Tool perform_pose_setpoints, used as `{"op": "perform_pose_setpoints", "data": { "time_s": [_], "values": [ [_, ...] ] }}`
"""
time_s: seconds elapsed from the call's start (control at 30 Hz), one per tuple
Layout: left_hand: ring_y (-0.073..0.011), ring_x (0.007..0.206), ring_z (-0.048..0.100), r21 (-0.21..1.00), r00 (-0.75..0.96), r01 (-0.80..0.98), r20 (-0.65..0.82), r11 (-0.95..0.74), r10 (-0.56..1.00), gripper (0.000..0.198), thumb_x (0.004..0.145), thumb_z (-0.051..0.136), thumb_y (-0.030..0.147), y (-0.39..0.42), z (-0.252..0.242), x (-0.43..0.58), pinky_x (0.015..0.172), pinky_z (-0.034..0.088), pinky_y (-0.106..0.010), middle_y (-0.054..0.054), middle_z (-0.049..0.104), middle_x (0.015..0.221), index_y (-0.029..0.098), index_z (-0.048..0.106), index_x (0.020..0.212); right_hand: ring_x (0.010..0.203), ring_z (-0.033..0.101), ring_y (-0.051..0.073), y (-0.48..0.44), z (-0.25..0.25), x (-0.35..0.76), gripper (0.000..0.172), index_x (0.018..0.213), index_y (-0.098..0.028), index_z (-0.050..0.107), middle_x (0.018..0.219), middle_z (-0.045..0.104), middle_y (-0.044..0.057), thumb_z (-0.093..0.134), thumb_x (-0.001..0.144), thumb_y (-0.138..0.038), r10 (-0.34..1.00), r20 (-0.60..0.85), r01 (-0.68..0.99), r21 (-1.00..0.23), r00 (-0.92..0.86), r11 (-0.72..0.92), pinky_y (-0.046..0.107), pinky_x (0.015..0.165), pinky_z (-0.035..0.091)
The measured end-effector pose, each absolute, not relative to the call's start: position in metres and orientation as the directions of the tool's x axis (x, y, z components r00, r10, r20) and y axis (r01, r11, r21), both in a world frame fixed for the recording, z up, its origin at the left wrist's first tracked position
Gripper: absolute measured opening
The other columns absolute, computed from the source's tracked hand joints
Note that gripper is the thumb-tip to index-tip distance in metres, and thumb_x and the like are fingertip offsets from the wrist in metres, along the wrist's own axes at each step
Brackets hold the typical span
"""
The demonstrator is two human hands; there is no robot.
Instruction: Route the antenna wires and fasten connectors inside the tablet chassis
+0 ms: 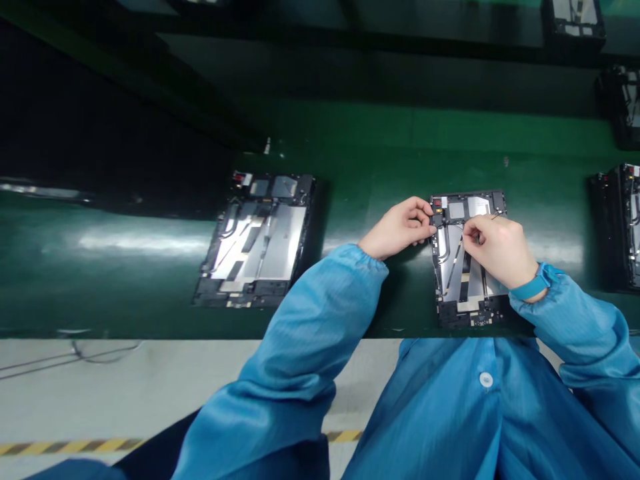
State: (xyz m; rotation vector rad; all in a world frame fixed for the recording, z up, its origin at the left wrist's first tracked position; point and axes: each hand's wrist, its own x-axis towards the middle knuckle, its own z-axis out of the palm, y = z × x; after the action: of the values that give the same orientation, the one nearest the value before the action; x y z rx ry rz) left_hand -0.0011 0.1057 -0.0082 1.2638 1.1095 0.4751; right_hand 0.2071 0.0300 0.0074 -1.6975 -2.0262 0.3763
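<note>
An opened tablet-like device (pixel 453 267) lies on the green bench in front of me, its silver inner plates, black flat cables and thin wires exposed. My left hand (pixel 407 227) is at its upper left edge, thumb and fingers curled against the frame. Over the upper middle of the device, my right hand (pixel 495 243) is closed in a pinch. A thin wire (pixel 453 225) runs to its fingertips from the left side. The right hand covers part of the device's right side.
Another opened device of the same kind (pixel 273 243) lies to the left. A stack of similar devices (pixel 631 227) stands at the right edge, with more (pixel 575 27) at the upper right. The green bench (pixel 360 167) has its front edge close to my body.
</note>
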Motion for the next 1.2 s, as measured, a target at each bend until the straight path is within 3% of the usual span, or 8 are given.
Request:
{"op": "perform_pose_setpoints", "data": {
  "time_s": [0.6, 0.9, 1.03, 1.2],
  "values": [
    [-0.0065, 0.055, 0.056, 0.906, 0.452, 0.245, -0.421, 0.344, 0.787, 0.039, 0.069, 0.08, 0.008, 0.105, -0.008, -0.007, 0.054, 0.05, -0.022, 0.006, 0.06, 0.075, 0.018, 0.055, 0.098, 0.065, 0.06, 0.013, 0.02, -0.011, 0.211, 0.017, 0.078, -0.021, 0.067, 0.071, 0.066, -0.001, 0.059, 0.081, -0.006, 0.97, 0.2, 0.752, -0.616, -0.136, 0.233, 0.026, 0.07, 0.048],
    [-0.0066, 0.049, 0.05, 0.9, 0.287, 0.234, -0.425, 0.368, 0.859, 0.03, 0.069, 0.067, 0.008, 0.093, -0.009, 0.009, 0.047, 0.039, -0.02, 0.008, 0.054, 0.069, 0.02, 0.052, 0.093, 0.065, 0.06, 0.014, 0.019, -0.012, 0.212, 0.017, 0.078, -0.022, 0.068, 0.072, 0.067, -0.001, 0.059, 0.082, -0.007, 0.972, 0.202, 0.756, -0.616, -0.119, 0.221, 0.026, 0.069, 0.047],
    [-0.0081, 0.053, 0.048, 0.863, 0.333, 0.476, -0.358, 0.172, 0.872, 0.022, 0.07, 0.066, 0.009, 0.102, -0.001, 0.01, 0.054, 0.038, -0.021, 0.008, 0.052, 0.064, 0.02, 0.054, 0.085, 0.064, 0.059, 0.014, 0.021, -0.013, 0.218, 0.016, 0.08, -0.022, 0.068, 0.073, 0.068, -0.001, 0.061, 0.079, -0.007, 0.977, 0.201, 0.732, -0.655, -0.072, 0.189, 0.026, 0.069, 0.047],
    [-0.0126, 0.061, 0.052, 0.66, 0.523, 0.711, -0.264, -0.243, 0.811, 0.006, 0.078, 0.066, 0.015, 0.119, 0.018, 0.01, 0.066, 0.04, -0.026, 0.003, 0.061, 0.067, 0.019, 0.066, 0.074, 0.064, 0.06, 0.013, 0.025, -0.018, 0.225, 0.019, 0.082, -0.021, 0.068, 0.076, 0.07, -0.001, 0.06, 0.075, -0.005, 0.981, 0.191, 0.69, -0.706, -0.034, 0.161, 0.025, 0.068, 0.048]
  ]
}}
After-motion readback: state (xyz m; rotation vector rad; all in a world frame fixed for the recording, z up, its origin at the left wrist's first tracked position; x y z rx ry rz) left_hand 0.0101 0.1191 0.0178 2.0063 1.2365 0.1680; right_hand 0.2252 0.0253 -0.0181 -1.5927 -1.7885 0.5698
